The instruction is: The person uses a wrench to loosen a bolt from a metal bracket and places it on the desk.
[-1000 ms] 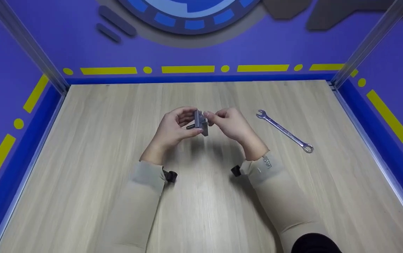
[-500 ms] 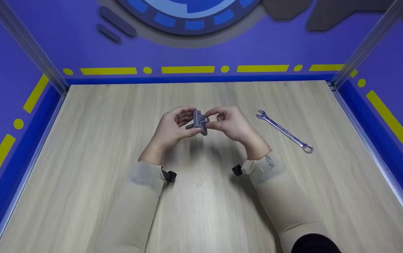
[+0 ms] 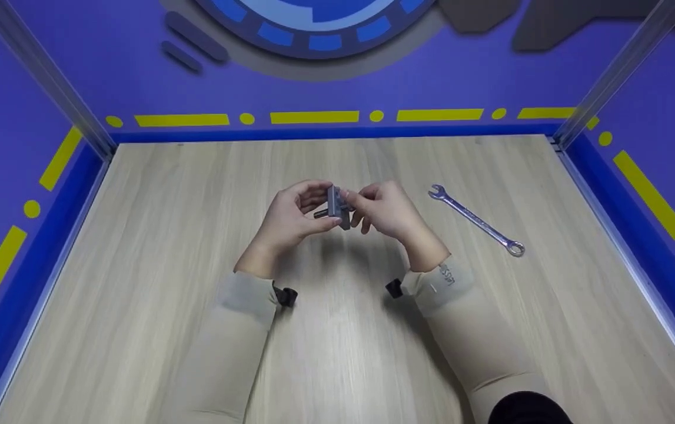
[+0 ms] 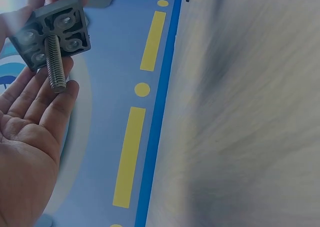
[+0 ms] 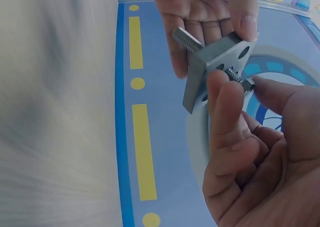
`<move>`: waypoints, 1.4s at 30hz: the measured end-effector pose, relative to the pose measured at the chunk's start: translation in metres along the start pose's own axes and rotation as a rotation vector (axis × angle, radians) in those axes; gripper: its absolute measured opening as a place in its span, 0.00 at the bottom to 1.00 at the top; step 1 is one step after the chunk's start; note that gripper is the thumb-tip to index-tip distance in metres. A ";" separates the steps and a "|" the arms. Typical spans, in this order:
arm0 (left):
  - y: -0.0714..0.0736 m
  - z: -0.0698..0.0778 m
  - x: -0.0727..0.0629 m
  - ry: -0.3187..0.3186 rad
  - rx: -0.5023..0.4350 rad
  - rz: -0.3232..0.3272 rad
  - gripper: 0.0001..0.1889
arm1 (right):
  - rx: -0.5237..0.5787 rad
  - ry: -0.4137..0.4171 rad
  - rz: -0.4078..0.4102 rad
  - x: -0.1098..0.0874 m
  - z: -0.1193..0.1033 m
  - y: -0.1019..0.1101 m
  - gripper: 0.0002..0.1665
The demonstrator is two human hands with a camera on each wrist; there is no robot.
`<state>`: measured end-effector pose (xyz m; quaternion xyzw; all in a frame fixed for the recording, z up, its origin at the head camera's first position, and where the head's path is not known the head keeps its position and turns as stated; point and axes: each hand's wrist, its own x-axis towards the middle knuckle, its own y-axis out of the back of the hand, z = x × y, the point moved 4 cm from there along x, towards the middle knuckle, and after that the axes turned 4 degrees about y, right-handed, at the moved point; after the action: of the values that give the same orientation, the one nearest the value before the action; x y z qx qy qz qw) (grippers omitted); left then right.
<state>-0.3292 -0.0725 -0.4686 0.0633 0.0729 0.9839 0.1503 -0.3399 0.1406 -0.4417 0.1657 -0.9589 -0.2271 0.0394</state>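
Note:
My left hand [image 3: 289, 213] holds a grey square plate [image 3: 333, 201] by its edges, between thumb and fingers, raised above the table. Through the plate's middle runs a bolt [image 4: 54, 62], its threaded end sticking out toward the left palm. Recessed holes surround it on that face. On the plate's other side, my right hand [image 3: 393, 209] has its thumb and forefinger at the bolt's hex head [image 5: 247, 85], pinching it. A short stretch of thread shows between head and plate in the right wrist view. The other right fingers are curled below.
A chrome combination wrench [image 3: 477, 220] lies slantwise on the wooden table [image 3: 325, 341], right of the hands. Blue panels [image 3: 337, 88] with yellow marks stand at the back and both sides, joined by metal corner posts [image 3: 614, 70].
The right thumb and fingers have rolled round the bolt head: the thumb was low half a second ago and is now up, with fingers beneath. The left hand and plate have barely shifted.

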 end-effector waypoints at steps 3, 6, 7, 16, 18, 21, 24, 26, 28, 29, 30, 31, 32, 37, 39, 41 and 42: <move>-0.001 0.000 0.000 0.000 0.003 -0.003 0.37 | -0.020 0.033 -0.016 0.000 -0.001 0.001 0.19; 0.000 -0.001 0.001 -0.001 -0.002 -0.002 0.37 | -0.036 0.092 -0.031 -0.001 -0.003 0.002 0.13; 0.000 -0.001 0.001 -0.002 -0.002 -0.002 0.37 | -0.043 0.109 -0.031 -0.002 -0.005 0.003 0.11; 0.005 0.002 0.001 -0.017 -0.016 0.009 0.37 | -0.096 0.291 -0.019 -0.003 -0.014 0.006 0.12; 0.005 0.003 0.001 -0.011 -0.018 0.011 0.37 | -0.090 0.268 -0.010 -0.004 -0.013 0.008 0.14; 0.004 0.004 0.001 -0.009 -0.015 0.015 0.37 | -0.071 0.180 0.024 -0.004 -0.011 0.012 0.14; 0.003 0.004 0.001 -0.016 -0.015 0.016 0.37 | -0.044 0.054 0.052 -0.004 -0.008 0.013 0.20; 0.002 0.005 0.001 -0.018 -0.016 0.014 0.37 | -0.041 -0.017 0.051 -0.004 -0.006 0.012 0.27; 0.001 0.005 0.001 -0.017 -0.013 0.011 0.37 | -0.041 -0.062 0.033 -0.003 -0.005 0.010 0.32; 0.000 0.004 0.001 -0.017 -0.011 0.008 0.37 | -0.044 -0.070 0.021 -0.003 -0.004 0.009 0.33; 0.000 0.004 0.001 -0.017 -0.009 0.006 0.38 | -0.045 -0.073 0.010 -0.003 -0.004 0.008 0.33; -0.001 0.004 0.001 -0.019 -0.008 0.004 0.38 | -0.047 -0.067 0.001 -0.003 -0.004 0.007 0.33; -0.001 0.004 0.001 -0.020 -0.005 0.003 0.38 | -0.046 -0.055 -0.008 -0.003 -0.004 0.007 0.31; 0.000 0.002 0.000 -0.020 -0.009 0.005 0.38 | -0.037 0.060 -0.030 -0.005 -0.008 0.008 0.14; 0.001 0.002 -0.001 -0.011 -0.014 0.010 0.37 | -0.047 0.107 -0.025 -0.006 -0.010 0.009 0.11; 0.002 0.002 -0.001 -0.005 -0.015 0.013 0.37 | -0.064 0.149 -0.012 -0.006 -0.012 0.010 0.10; 0.002 0.002 -0.001 -0.004 -0.016 0.013 0.37 | -0.070 0.173 -0.004 -0.006 -0.012 0.010 0.09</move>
<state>-0.3280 -0.0747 -0.4662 0.0645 0.0644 0.9853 0.1444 -0.3350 0.1459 -0.4261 0.1853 -0.9429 -0.2455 0.1275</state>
